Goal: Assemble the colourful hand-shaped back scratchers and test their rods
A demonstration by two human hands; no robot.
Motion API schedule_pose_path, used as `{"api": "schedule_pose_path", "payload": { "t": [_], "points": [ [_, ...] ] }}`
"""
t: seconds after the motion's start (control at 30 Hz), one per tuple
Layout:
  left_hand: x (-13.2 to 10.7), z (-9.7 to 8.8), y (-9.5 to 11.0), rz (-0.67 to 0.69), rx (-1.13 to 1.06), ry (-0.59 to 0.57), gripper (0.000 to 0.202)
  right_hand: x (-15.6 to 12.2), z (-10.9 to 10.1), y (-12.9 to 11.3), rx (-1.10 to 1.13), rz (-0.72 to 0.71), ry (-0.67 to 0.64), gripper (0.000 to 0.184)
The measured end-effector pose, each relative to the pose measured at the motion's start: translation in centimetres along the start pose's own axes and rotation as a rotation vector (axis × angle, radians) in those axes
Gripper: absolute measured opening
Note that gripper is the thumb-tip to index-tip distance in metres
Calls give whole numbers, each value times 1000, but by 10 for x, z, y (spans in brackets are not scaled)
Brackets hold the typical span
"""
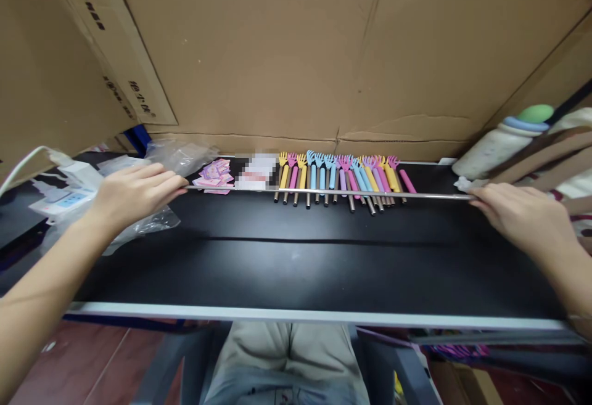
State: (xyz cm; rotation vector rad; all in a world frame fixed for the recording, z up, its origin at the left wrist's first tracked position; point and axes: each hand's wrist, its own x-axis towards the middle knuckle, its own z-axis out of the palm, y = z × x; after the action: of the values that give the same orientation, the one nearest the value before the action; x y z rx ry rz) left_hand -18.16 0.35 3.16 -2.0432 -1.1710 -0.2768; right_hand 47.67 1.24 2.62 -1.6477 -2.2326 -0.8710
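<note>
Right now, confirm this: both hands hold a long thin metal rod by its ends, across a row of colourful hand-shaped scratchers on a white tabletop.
One point is wrong: the tabletop is black, not white, as the head view shows. The left hand and right hand do hold the long thin metal rod by its ends, across the colourful hand-shaped scratchers.

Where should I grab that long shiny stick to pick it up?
Take the metal rod by its two bare ends, where the left hand and right hand hold it, coming from the near side. It is long and thin, and its middle crosses the row of colourful scratchers, leaving fingers little room there.
</note>
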Motion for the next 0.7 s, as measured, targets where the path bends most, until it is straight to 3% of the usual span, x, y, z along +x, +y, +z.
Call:
{"api": "schedule_pose_path", "payload": {
  "t": [0.1, 0.3, 0.53, 0.6, 0.7],
  "points": [
    [6, -4, 3, -48, 5, -4, 29, 1, -3, 2, -13, 8, 17, 22],
    [16, -6, 13, -219, 91, 116, 21, 5, -1, 2, -7, 51, 27, 22],
    [30, 0, 18, -31, 114, 70, 22, 14, 3, 6, 115, 27, -137, 30],
    [39, 1, 27, 12, 119, 88, 22, 20, 1, -8, 151, 18, -180, 30],
    [58, 0, 57, 95, 47, 142, 24, 31, -7, -51, 196, -48, -196, 32]
  ]
}}
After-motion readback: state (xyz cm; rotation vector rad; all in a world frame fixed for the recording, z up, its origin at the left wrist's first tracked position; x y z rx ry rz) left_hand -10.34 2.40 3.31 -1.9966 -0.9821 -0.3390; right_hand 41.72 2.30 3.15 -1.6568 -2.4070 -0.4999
